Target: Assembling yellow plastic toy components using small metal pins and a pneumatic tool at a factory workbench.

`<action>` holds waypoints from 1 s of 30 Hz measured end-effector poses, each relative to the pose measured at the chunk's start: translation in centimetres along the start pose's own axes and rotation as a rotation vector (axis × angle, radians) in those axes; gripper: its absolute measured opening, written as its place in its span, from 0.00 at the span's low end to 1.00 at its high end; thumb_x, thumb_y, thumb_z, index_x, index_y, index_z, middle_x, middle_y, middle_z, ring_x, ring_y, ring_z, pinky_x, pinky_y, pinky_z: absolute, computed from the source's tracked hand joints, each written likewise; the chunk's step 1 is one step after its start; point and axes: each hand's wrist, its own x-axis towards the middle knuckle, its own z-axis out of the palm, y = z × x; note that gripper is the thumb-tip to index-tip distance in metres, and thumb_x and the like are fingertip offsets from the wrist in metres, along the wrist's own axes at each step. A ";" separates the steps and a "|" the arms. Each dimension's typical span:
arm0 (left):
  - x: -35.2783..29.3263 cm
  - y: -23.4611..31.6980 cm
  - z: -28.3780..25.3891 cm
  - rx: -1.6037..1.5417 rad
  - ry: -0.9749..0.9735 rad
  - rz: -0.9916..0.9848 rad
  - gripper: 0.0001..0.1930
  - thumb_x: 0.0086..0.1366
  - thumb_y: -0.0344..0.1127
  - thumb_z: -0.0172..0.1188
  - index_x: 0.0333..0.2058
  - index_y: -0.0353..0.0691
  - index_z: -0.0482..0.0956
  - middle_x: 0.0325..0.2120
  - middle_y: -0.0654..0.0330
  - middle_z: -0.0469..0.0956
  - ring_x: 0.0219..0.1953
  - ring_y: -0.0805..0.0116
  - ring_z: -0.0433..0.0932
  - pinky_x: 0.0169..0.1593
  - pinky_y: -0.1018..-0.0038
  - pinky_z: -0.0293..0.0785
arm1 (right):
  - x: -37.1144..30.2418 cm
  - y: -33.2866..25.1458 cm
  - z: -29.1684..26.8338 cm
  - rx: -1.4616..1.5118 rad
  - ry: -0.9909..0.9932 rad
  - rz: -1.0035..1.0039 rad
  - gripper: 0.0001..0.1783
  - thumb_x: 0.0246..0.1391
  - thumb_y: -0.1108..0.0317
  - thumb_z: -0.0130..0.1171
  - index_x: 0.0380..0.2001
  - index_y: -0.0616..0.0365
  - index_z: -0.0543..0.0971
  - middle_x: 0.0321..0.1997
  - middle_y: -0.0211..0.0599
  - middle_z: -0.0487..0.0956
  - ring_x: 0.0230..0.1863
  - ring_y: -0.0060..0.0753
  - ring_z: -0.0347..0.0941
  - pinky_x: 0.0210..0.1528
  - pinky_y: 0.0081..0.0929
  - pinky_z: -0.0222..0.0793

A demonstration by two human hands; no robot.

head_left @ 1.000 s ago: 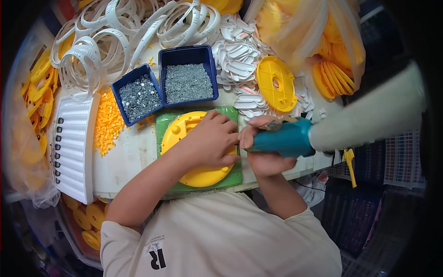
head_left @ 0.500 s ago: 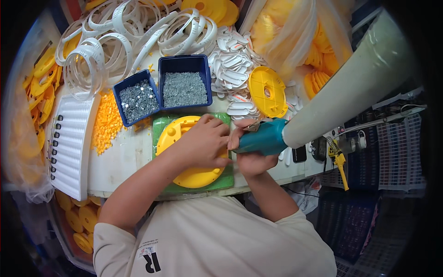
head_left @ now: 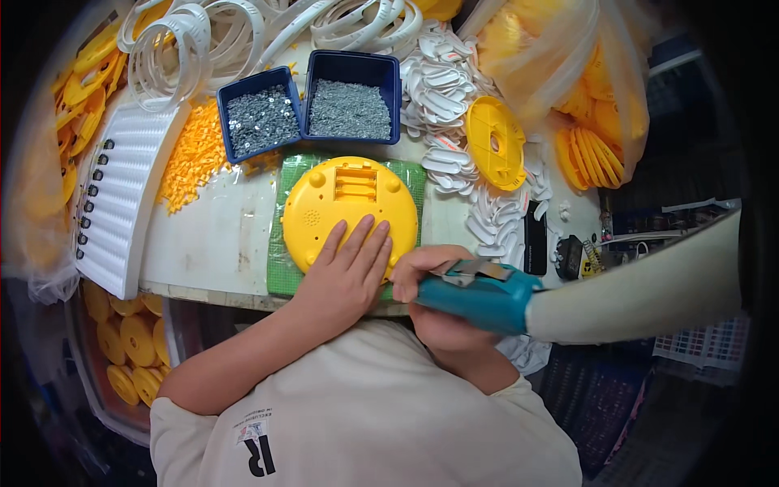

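Observation:
A round yellow plastic housing (head_left: 316, 195) lies on a green mat (head_left: 284, 272), its battery compartment toward the far side. My left hand (head_left: 345, 276) rests flat on the near part of the housing, fingers stretched out. My right hand (head_left: 438, 316) is wrapped round a teal power screwdriver (head_left: 483, 302), held lying over at the near right edge of the housing. The tool's tip is hidden by my fingers, so I cannot tell whether it touches the housing. A long whitish sleeve (head_left: 641, 284) runs from the tool's back end toward the right.
Beyond the mat stand two blue bins, a smaller one (head_left: 264, 152) and a larger one (head_left: 350, 138), filled with small metal parts. Orange pieces (head_left: 195, 154) and a white ribbed tray (head_left: 130, 203) lie left. White plastic parts (head_left: 442, 89) and a yellow disc (head_left: 507, 146) lie right.
Both hands have come nearer to me, from the housing's right side to its near edge. The left hand now lies flat. The screwdriver's sleeve has swung down from upper right. The view has shifted.

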 end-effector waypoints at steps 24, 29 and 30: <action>-3.9 -10.1 -4.0 -0.263 -0.110 0.113 0.37 0.60 0.50 0.69 0.65 0.42 0.73 0.71 0.59 0.69 0.75 0.60 0.63 0.76 0.54 0.57 | 3.2 0.3 4.2 0.025 -0.305 0.026 0.48 0.60 0.20 0.46 0.56 0.57 0.74 0.30 0.39 0.79 0.33 0.38 0.75 0.47 0.40 0.69; -4.7 -10.3 -2.7 -0.280 0.004 0.094 0.33 0.64 0.53 0.64 0.64 0.43 0.75 0.70 0.61 0.70 0.74 0.61 0.65 0.75 0.55 0.60 | 4.1 2.6 3.9 -0.201 -0.520 0.132 0.25 0.68 0.48 0.57 0.55 0.57 0.75 0.35 0.39 0.80 0.37 0.38 0.78 0.47 0.38 0.73; -4.7 -10.4 -2.5 -0.261 0.016 0.115 0.33 0.64 0.53 0.64 0.64 0.43 0.76 0.70 0.61 0.71 0.74 0.61 0.65 0.75 0.55 0.60 | 4.1 3.0 3.5 -0.380 -0.621 0.109 0.16 0.69 0.61 0.59 0.54 0.58 0.76 0.36 0.38 0.81 0.38 0.37 0.78 0.47 0.37 0.75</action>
